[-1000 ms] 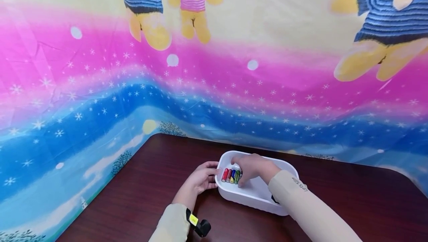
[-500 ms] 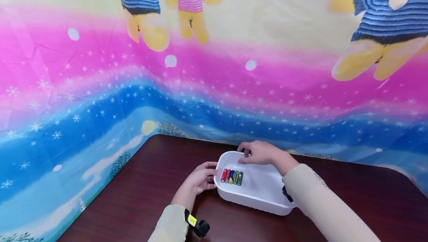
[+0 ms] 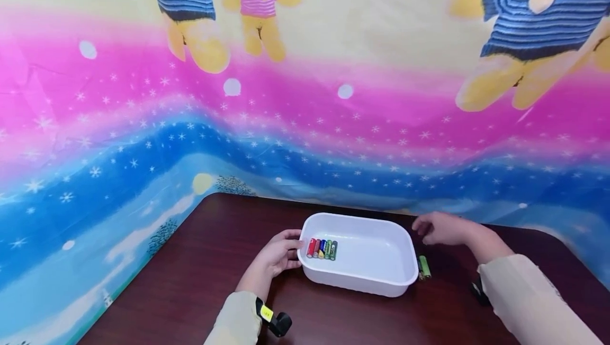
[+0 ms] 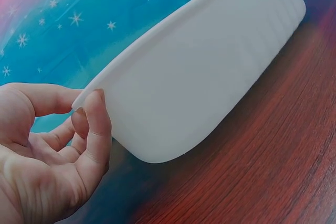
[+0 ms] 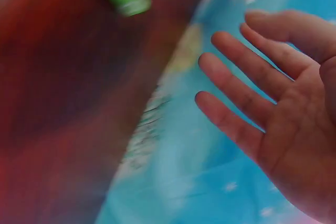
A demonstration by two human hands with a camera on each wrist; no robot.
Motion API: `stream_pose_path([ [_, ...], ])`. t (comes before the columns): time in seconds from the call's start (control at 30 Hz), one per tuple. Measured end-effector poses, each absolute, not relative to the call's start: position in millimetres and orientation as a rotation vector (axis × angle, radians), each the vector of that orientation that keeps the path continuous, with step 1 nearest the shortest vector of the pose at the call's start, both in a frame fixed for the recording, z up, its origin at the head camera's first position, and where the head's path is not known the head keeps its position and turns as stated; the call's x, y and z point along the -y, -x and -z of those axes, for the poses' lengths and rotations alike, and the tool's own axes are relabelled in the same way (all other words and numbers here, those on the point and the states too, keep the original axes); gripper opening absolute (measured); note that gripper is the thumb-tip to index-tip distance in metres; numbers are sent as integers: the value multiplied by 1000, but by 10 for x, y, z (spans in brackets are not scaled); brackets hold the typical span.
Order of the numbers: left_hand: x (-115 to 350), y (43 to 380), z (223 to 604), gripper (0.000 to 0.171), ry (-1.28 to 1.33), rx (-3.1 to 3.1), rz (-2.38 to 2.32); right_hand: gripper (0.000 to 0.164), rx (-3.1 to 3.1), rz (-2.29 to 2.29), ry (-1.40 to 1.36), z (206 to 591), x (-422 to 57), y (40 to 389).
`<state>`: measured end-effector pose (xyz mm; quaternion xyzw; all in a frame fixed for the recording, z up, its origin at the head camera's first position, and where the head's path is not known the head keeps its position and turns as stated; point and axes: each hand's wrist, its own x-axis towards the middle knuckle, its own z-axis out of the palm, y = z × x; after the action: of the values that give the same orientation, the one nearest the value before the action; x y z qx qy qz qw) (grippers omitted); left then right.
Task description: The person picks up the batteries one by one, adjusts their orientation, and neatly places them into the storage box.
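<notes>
My left hand (image 3: 278,255) holds the left end of a white plastic basin (image 3: 367,277); in the left wrist view the thumb and fingers (image 4: 96,124) pinch its rim. Inside the basin, at its left end, several batteries lie side by side in a row, from a red battery (image 3: 312,248) to a dark green battery (image 3: 333,250). Just outside the right end, a light green battery (image 3: 425,266) lies on the table, with a darker one partly hidden beside it. My right hand (image 3: 440,228), holding nothing, hovers behind these; its fingers look extended in the right wrist view.
The basin stands on a dark reddish-brown table (image 3: 200,276) with rounded back corners. A printed cloth (image 3: 343,138) with bears and snowflakes hangs right behind the table's edges. A black wrist camera (image 3: 280,324) is strapped to the left wrist.
My right hand has left the row of batteries inside the basin and moved right, past its right end. The light green battery outside has come into sight. My left hand stays on the rim.
</notes>
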<state>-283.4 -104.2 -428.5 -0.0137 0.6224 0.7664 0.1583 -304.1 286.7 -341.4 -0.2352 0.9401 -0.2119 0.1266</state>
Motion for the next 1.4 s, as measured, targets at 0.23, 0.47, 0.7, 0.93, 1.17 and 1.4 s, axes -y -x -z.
stream_pose_path([
  [0.23,1043,2823,4279,45,51,-1779,-2193,57,-2679,677,614,3811,-3015,2858],
  [0.47,1026,2827,4288,45,44,-1774,-2195,54,-2673,629,596,3933,-2929,2801],
  [0.7,1024,2838,4297,45,47,-1768,-2200,51,-2735,532,526,3962,-2863,2796],
  [0.93,1034,2829,4284,45,51,-1762,-2203,51,-2756,519,531,3986,-2866,2802],
  [1.17,1027,2823,4281,45,59,-1765,-2194,46,-2757,545,600,3978,-2894,2800],
  [1.4,1028,2820,4280,46,48,-1770,-2196,44,-2804,569,592,3885,-2915,2814],
])
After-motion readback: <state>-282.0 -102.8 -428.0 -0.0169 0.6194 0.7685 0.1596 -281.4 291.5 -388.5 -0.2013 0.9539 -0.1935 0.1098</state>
